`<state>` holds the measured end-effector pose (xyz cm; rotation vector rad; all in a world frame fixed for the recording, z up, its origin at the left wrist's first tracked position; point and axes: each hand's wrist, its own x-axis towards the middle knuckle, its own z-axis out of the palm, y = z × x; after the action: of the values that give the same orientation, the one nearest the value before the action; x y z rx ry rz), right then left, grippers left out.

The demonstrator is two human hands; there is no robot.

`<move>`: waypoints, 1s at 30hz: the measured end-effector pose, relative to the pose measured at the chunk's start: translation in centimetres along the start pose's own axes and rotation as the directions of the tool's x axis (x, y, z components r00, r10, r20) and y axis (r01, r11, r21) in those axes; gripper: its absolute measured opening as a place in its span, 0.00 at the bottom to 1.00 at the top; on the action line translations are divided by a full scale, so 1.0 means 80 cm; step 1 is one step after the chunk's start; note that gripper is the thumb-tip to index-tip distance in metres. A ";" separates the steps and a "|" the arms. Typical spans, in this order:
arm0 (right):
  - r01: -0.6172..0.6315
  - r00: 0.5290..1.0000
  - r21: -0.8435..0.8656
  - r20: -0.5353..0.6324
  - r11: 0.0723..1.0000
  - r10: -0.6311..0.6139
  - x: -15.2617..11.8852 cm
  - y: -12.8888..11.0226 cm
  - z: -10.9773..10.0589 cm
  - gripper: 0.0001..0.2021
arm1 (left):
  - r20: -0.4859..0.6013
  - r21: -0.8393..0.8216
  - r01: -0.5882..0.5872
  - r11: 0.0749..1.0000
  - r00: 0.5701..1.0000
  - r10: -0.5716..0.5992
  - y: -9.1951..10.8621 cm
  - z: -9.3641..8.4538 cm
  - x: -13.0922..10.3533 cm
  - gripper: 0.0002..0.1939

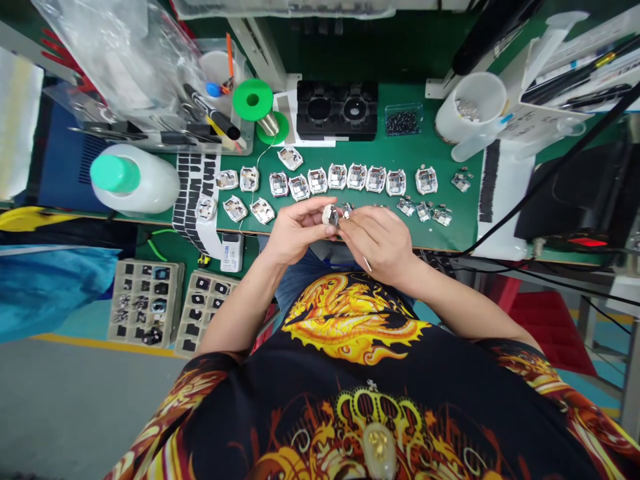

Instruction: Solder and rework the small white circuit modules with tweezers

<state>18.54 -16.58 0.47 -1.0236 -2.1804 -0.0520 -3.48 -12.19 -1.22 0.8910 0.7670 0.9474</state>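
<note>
My left hand (293, 230) pinches a small silver-white watch case (330, 215) between thumb and fingers, just past the bench's front edge. My right hand (383, 240) is closed right beside it, fingertips meeting the case. From under the right palm pokes the end of a thin metal tool (367, 265); its other end is hidden. A small electronic part (346, 210) shows at the right fingertips, partly covered. Behind the hands, a row of similar open watch cases (357, 177) lies on the green bench. Several loose circuit modules (424, 211) lie to the right.
A solder wire spool (253, 100) stands behind the cases, beside a black two-well fixture (337, 110) and a box of tiny black parts (403, 121). A green-capped bottle (135, 177) is at left, a white cup (470, 107) at right. Compartment trays (145, 303) sit lower left.
</note>
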 end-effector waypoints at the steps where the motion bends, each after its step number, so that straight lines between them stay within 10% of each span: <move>1: -0.008 1.000 -0.001 0.006 1.000 0.008 -0.001 0.000 0.001 0.11 | -0.006 -0.001 -0.003 1.000 1.000 0.003 -0.001 0.001 0.000 0.27; 19: 0.040 0.996 -0.074 -0.078 0.996 -0.046 -0.005 -0.001 0.010 0.10 | -0.115 -0.061 -0.003 0.998 0.993 -0.004 -0.014 0.020 -0.012 0.27; 30: -0.130 0.984 0.195 -0.096 0.972 0.151 -0.014 0.000 0.017 0.16 | -0.095 -0.166 0.106 0.980 0.988 -0.123 -0.010 0.022 -0.014 0.31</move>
<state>18.26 -16.86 -1.22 -1.0387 -1.9662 0.1575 -2.15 -13.98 -0.95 0.6539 0.8111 0.9454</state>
